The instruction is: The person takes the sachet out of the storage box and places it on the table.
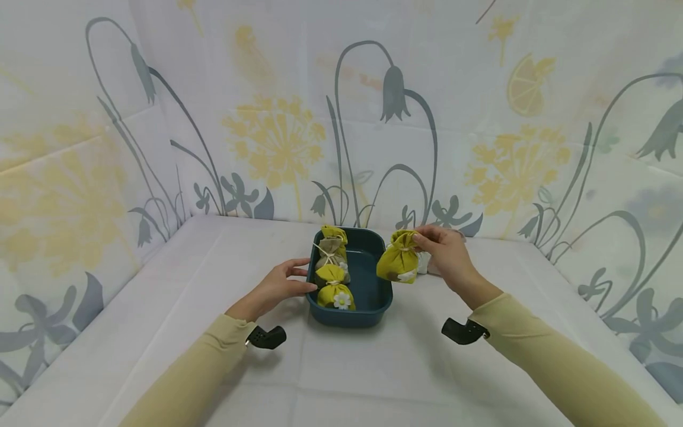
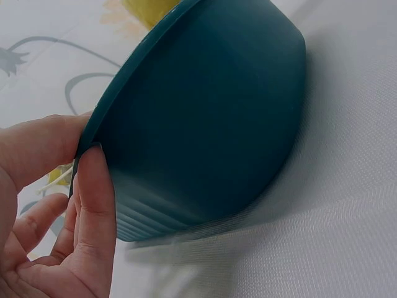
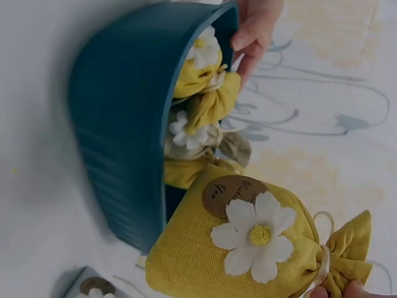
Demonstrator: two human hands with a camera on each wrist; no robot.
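Note:
My right hand (image 1: 449, 256) pinches the gathered neck of a yellow drawstring pouch (image 1: 397, 260), holding it up beside the right rim of a dark teal plastic bin (image 1: 349, 319). A white fabric flower (image 3: 260, 236) and a round brown tag (image 3: 223, 195) decorate this pouch in the right wrist view. At the bin's left side, my left hand (image 1: 276, 288) pinches the rim between thumb and finger. Inside the bin, along its left wall, lie a yellow pouch (image 1: 332, 296) in front, a beige pouch (image 1: 331, 254) in the middle and another yellow pouch (image 1: 335, 233) behind.
A greyish pouch (image 3: 89, 287) with a white flower and brown tag lies on the table, partly cut off by the right wrist view's edge. White cloth (image 1: 256, 379) covers the table. Behind it hangs a flower-printed curtain (image 1: 299, 118).

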